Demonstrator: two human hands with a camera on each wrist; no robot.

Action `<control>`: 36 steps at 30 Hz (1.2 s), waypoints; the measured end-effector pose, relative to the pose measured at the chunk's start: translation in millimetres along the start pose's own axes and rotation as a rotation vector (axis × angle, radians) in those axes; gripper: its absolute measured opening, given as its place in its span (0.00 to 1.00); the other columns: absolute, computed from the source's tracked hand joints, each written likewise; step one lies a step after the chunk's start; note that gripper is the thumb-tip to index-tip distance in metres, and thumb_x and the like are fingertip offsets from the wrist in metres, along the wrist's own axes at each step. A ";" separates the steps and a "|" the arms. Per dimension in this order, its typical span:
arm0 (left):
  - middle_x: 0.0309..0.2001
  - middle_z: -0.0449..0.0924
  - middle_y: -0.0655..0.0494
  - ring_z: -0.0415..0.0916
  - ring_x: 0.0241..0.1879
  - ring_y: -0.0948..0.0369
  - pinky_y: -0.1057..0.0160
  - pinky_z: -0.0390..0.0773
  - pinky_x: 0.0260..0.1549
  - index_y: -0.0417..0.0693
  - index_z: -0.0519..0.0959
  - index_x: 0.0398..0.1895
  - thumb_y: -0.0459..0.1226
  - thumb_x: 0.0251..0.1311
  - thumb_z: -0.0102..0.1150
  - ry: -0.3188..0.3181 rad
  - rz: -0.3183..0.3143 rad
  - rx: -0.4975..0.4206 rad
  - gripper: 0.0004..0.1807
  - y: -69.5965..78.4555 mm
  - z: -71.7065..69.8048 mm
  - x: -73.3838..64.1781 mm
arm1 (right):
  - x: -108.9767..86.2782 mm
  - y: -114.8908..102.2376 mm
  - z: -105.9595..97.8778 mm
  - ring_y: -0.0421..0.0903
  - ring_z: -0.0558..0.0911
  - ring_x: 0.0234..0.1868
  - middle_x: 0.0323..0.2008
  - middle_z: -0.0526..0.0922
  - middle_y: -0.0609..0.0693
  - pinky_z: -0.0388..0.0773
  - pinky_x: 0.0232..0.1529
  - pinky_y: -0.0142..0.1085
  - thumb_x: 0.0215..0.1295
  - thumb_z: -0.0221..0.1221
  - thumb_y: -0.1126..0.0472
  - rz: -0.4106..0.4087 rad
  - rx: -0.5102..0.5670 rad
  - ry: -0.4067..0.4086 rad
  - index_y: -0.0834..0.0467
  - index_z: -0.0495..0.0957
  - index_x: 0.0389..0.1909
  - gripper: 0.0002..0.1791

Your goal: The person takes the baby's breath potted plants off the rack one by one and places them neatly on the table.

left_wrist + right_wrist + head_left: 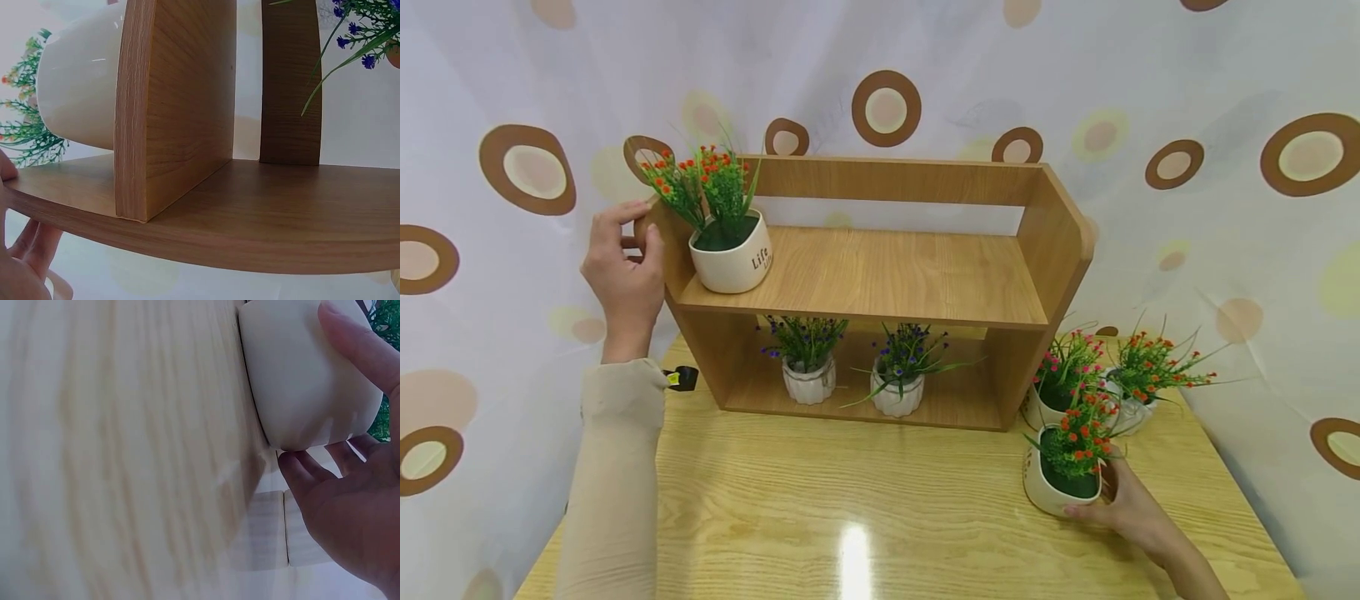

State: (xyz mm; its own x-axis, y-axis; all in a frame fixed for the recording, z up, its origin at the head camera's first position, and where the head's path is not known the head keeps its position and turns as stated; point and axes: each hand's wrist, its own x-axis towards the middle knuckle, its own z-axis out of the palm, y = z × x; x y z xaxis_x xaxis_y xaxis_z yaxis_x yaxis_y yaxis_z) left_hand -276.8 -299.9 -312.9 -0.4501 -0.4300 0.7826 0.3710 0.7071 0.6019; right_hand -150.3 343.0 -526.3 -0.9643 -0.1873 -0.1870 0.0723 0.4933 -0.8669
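My left hand (625, 267) grips the upper left side panel of a two-tier wooden shelf (880, 317); in the left wrist view its fingers (44, 247) lie on the outer face of the panel. Close beside it on the top tier stands a white pot with orange flowers (730, 258), lettered "Life". At the table's right, my right hand (1131, 508) holds another white flowerpot with orange-red flowers (1052, 483), thumb on one side and fingers round the other. The right wrist view shows that pot's base (306, 375) right at the tabletop.
Two ribbed white pots with blue flowers, a left one (808, 379) and a right one (898, 392), stand on the lower tier. Behind the held pot are a pink-flowered pot (1045, 408) and a red-flowered pot (1127, 408). A small black object (683, 378) lies left of the shelf.
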 end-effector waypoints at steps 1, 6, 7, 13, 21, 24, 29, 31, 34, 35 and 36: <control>0.56 0.84 0.56 0.68 0.33 0.83 0.82 0.70 0.36 0.48 0.83 0.57 0.38 0.71 0.57 -0.001 0.000 0.001 0.15 0.3 -0.1 0.0 | -0.3 -0.1 0.3 0.80 0.48 0.76 0.78 0.44 0.79 0.64 0.74 0.37 0.58 0.74 0.62 -0.004 0.004 0.000 0.63 0.33 0.82 0.66; 0.56 0.84 0.55 0.68 0.33 0.83 0.83 0.70 0.36 0.48 0.83 0.57 0.38 0.71 0.57 -0.001 0.001 0.005 0.15 1.4 -0.5 0.0 | 0.6 -0.4 1.5 0.79 0.50 0.77 0.78 0.46 0.78 0.68 0.62 0.21 0.57 0.75 0.63 -0.008 0.007 0.008 0.64 0.34 0.82 0.66; 0.56 0.84 0.55 0.68 0.33 0.84 0.83 0.70 0.36 0.48 0.83 0.57 0.38 0.71 0.57 0.001 0.001 0.005 0.15 1.2 -0.5 0.1 | 0.9 -0.4 1.8 0.79 0.50 0.77 0.78 0.46 0.78 0.69 0.65 0.25 0.57 0.75 0.63 -0.007 0.012 0.007 0.64 0.34 0.82 0.66; 0.56 0.84 0.53 0.68 0.33 0.83 0.83 0.70 0.36 0.47 0.83 0.57 0.38 0.71 0.57 0.002 0.022 -0.006 0.15 -2.3 -0.3 0.8 | -5.4 -6.6 1.0 0.77 0.50 0.77 0.79 0.44 0.77 0.63 0.76 0.44 0.58 0.74 0.64 -0.029 0.027 0.042 0.61 0.30 0.83 0.68; 0.57 0.84 0.59 0.70 0.32 0.80 0.79 0.72 0.35 0.48 0.83 0.57 0.41 0.71 0.57 -0.002 0.052 -0.032 0.16 -3.9 -0.5 0.8 | -24.3 -42.9 -5.6 0.29 0.65 0.74 0.78 0.60 0.46 0.61 0.69 0.18 0.46 0.64 0.91 -0.558 0.279 0.244 0.58 0.41 0.84 0.66; 0.57 0.84 0.60 0.70 0.32 0.80 0.79 0.72 0.35 0.49 0.83 0.58 0.43 0.72 0.56 -0.009 0.064 -0.037 0.17 -3.1 -1.5 1.5 | -28.3 -64.4 -8.4 0.37 0.65 0.76 0.77 0.64 0.49 0.60 0.73 0.23 0.39 0.62 0.95 -0.695 0.319 0.283 0.66 0.45 0.82 0.66; 0.58 0.84 0.56 0.69 0.32 0.82 0.81 0.71 0.35 0.48 0.83 0.58 0.42 0.72 0.56 -0.014 0.070 -0.018 0.17 -1.9 -1.4 1.7 | -30.8 -103.2 -0.9 0.40 0.65 0.77 0.76 0.68 0.52 0.59 0.75 0.25 0.42 0.61 0.94 -0.740 0.214 0.338 0.70 0.53 0.79 0.58; 0.58 0.84 0.55 0.68 0.33 0.83 0.82 0.70 0.35 0.47 0.83 0.58 0.40 0.72 0.56 -0.008 0.058 -0.006 0.16 -0.7 -0.8 1.2 | -27.7 -120.3 6.0 0.38 0.65 0.77 0.75 0.69 0.50 0.59 0.74 0.23 0.47 0.62 0.91 -0.735 0.095 0.362 0.68 0.56 0.79 0.54; 0.57 0.85 0.55 0.67 0.32 0.83 0.83 0.69 0.35 0.46 0.83 0.57 0.38 0.71 0.57 0.010 0.019 -0.008 0.15 2.9 0.1 0.1 | -16.2 -143.5 17.9 0.38 0.65 0.76 0.74 0.68 0.52 0.59 0.73 0.24 0.51 0.63 0.87 -0.777 -0.031 0.371 0.66 0.60 0.77 0.49; 0.57 0.85 0.55 0.67 0.32 0.83 0.83 0.69 0.35 0.46 0.83 0.56 0.37 0.70 0.57 0.014 0.009 -0.011 0.15 4.6 0.4 -0.4 | -12.0 -151.1 22.3 0.38 0.65 0.76 0.74 0.68 0.53 0.60 0.74 0.24 0.52 0.64 0.86 -0.786 -0.054 0.367 0.65 0.61 0.77 0.49; 0.57 0.85 0.54 0.67 0.32 0.84 0.82 0.69 0.35 0.44 0.83 0.56 0.36 0.70 0.57 0.014 0.006 -0.012 0.15 6.4 0.5 -0.8 | -7.3 -158.6 26.9 0.38 0.65 0.76 0.74 0.68 0.53 0.60 0.74 0.25 0.53 0.64 0.85 -0.787 -0.059 0.359 0.64 0.62 0.77 0.48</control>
State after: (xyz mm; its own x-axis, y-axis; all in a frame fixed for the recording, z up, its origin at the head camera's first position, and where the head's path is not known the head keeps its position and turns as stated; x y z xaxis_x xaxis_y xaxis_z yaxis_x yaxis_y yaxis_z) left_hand -274.5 -294.8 -309.8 -0.4368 -0.4337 0.7881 0.3834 0.7028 0.5992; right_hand -147.9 243.3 -399.9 -0.7510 -0.2180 0.6233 -0.6538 0.3778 -0.6556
